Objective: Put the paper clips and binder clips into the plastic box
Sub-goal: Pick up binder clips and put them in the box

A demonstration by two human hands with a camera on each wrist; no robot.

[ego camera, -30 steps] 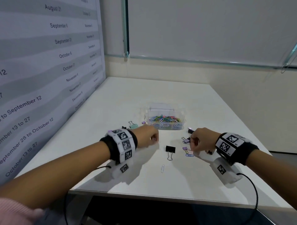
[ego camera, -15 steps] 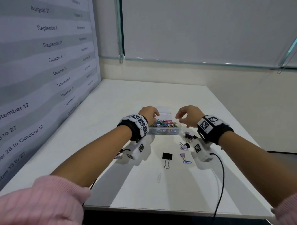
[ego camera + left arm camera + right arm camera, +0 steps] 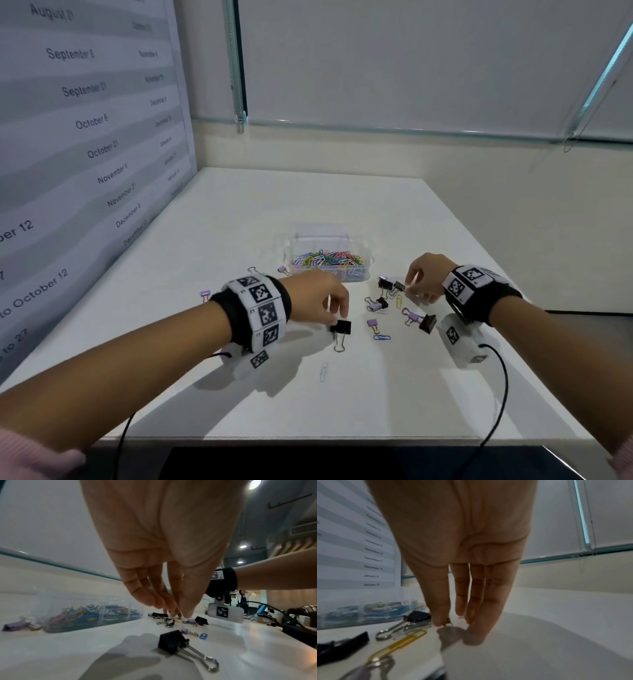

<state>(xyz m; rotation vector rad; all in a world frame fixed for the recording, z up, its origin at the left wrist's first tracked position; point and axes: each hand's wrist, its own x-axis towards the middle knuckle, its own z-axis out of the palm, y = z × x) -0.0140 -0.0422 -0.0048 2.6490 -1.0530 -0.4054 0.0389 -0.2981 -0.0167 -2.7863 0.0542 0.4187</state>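
Observation:
A clear plastic box (image 3: 356, 275) holding several coloured paper clips stands mid-table. My left hand (image 3: 337, 317) hangs just above a black binder clip (image 3: 342, 327). In the left wrist view its fingers (image 3: 150, 600) point down, bunched and holding nothing, with that clip (image 3: 171, 643) lying below them. My right hand (image 3: 411, 291) reaches into a cluster of clips right of the box. In the right wrist view its straight fingertips (image 3: 471, 619) touch the table. The thumb touches a small yellowish clip (image 3: 447, 622).
Loose on the white table (image 3: 376, 404) are a purple binder clip (image 3: 373, 323), a blue paper clip (image 3: 382, 337), a white paper clip (image 3: 323, 371), a yellow paper clip (image 3: 399, 301) and another black binder clip (image 3: 428, 323). A date board (image 3: 85, 137) walls off the left.
Both hands have come down from above the box to the table. The left now hovers over the black binder clip and the right is at the clip cluster.

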